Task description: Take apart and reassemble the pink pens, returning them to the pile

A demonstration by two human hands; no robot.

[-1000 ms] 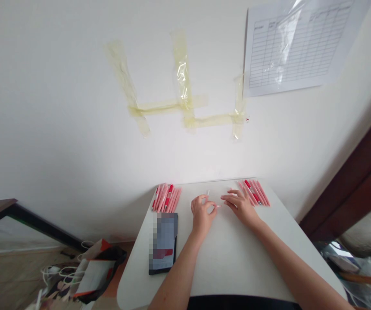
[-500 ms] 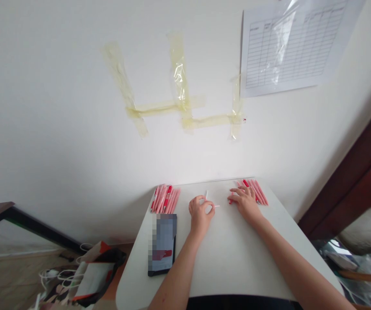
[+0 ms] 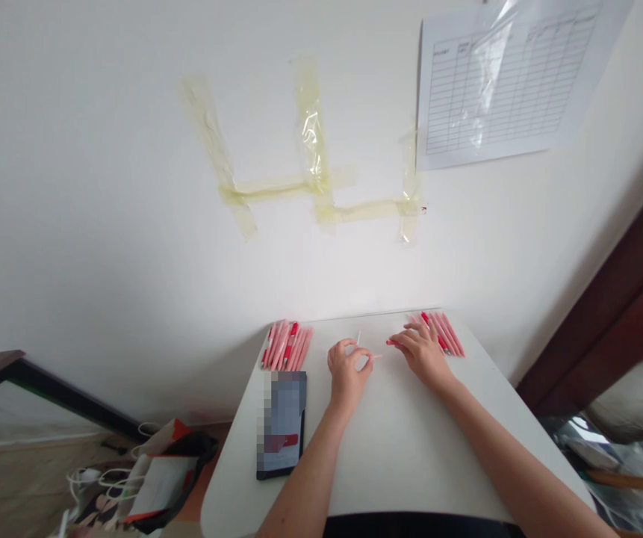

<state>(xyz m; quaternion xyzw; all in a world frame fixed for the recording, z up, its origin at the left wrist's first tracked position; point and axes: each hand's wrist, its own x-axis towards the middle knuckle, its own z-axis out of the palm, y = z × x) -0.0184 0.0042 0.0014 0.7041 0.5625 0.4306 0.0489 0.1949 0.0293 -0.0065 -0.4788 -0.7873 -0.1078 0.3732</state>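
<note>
My left hand [image 3: 349, 368] is over the middle of the white table [image 3: 399, 456], thumb and forefinger pinched on a thin white stick [image 3: 377, 356] that points right. Another thin white piece [image 3: 358, 338] shows just beyond its fingers; whether the hand holds it, I cannot tell. My right hand [image 3: 426, 357] is closed on a small red-ended pen part [image 3: 390, 342], which points left toward the left hand. Its fingers partly hide a row of pink and red pens [image 3: 449, 334] at the table's back right. More pink and red pens [image 3: 287, 346] lie bunched at the back left.
A phone [image 3: 284, 426] lies on the table's left side. Behind stands a white wall with yellowish tape [image 3: 313, 142] and a printed sheet [image 3: 511, 90]. Bags and white cables [image 3: 153, 478] are on the floor at left, plastic bags [image 3: 635, 456] at right.
My right hand has lifted the red-ended pen part and turned it to point left, drawing its fingers together. The left hand has barely moved; its thin stick is tilted slightly differently.
</note>
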